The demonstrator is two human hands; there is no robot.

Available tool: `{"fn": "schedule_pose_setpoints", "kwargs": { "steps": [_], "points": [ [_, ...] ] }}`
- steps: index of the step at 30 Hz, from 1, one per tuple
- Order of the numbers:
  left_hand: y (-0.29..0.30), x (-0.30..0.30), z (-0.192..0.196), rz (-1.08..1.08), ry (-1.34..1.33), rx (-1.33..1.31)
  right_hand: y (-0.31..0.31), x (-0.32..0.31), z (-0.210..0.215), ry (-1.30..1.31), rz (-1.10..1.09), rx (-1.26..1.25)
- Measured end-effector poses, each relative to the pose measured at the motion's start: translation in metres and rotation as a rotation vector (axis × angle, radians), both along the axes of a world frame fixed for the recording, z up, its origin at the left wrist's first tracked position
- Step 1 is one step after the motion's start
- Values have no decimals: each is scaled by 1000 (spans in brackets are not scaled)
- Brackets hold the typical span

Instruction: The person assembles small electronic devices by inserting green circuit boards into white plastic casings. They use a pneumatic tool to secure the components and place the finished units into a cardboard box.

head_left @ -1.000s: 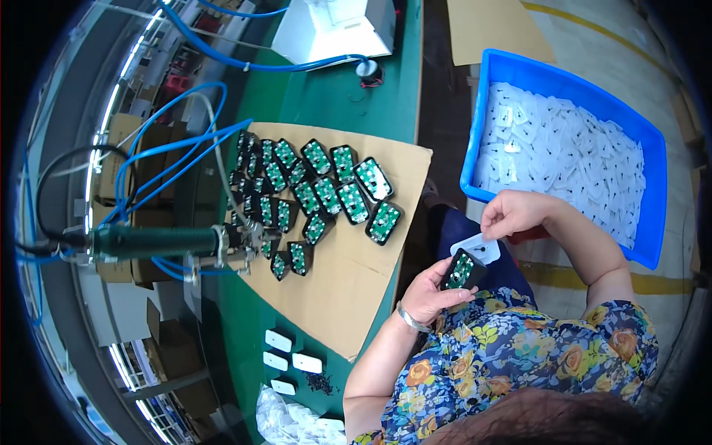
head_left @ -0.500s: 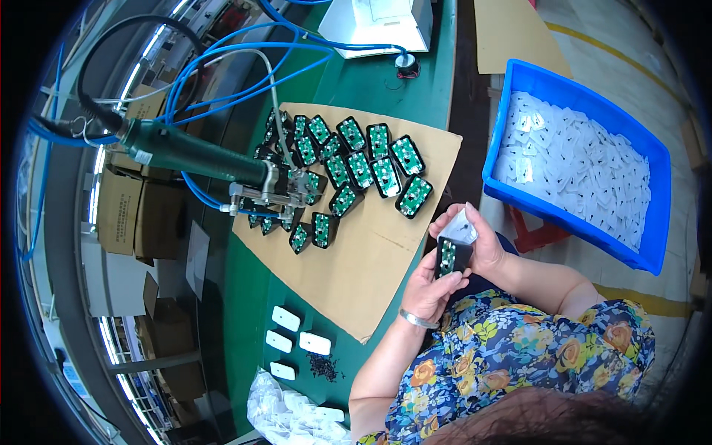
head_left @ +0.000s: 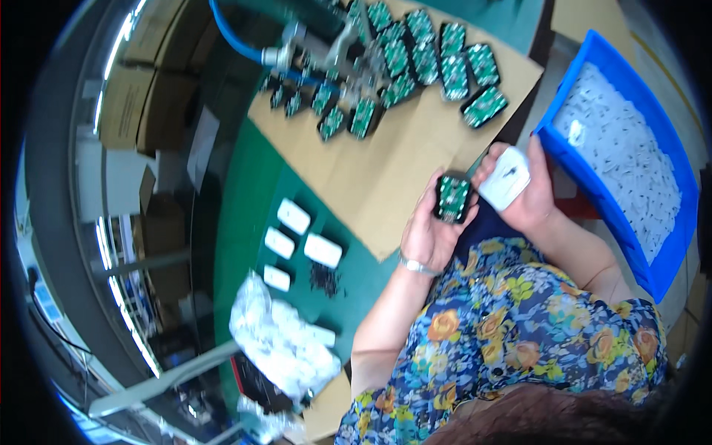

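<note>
My left hand (head_left: 428,239), with a metal bracelet at the wrist, is closed around a small black housing with a green circuit board (head_left: 454,197) facing up. In my right hand (head_left: 537,199) is a white plastic cover (head_left: 506,179) with a small dark mark or part at its middle. The cover is tilted beside the housing, apart from it. Farther off, several like black housings with green boards (head_left: 484,107) lie on a brown cardboard sheet (head_left: 371,189).
A blue bin (head_left: 567,159) full of white plastic pieces stands at the right. A tool arm with blue hoses (head_left: 274,56) hangs over the housings. On the green table (head_left: 248,215) lie several white blocks (head_left: 323,251), a heap of small black parts (head_left: 324,279) and a clear plastic bag (head_left: 282,337).
My hands have drawn apart. The white cover, before against the housing, is now off to its right with its broad face showing. The whole view has shifted, with the cardboard sheet higher.
</note>
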State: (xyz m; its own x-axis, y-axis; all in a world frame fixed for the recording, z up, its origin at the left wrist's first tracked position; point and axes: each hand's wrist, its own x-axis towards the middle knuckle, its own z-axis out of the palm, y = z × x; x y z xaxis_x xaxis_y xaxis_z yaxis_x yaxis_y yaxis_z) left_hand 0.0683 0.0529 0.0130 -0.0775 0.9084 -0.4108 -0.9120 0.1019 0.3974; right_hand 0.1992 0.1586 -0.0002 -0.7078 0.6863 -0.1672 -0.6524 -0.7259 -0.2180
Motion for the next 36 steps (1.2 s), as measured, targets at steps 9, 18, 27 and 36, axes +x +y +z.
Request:
{"fn": "schedule_pose_setpoints", "kwargs": {
  "steps": [9, 18, 27, 36],
  "points": [
    [-4, 13, -1, 344, 822, 151, -11, -18, 12, -77, 118, -140],
    [10, 27, -1, 256, 1614, 109, -17, -27, -3, -19, 231, -105],
    [9, 27, -4, 216, 1648, 92, -20, -26, -6, -16, 222, -75],
    [7, 28, -9, 245, 1672, 105, -20, -29, 0, -95, 221, -79]
  ]
}}
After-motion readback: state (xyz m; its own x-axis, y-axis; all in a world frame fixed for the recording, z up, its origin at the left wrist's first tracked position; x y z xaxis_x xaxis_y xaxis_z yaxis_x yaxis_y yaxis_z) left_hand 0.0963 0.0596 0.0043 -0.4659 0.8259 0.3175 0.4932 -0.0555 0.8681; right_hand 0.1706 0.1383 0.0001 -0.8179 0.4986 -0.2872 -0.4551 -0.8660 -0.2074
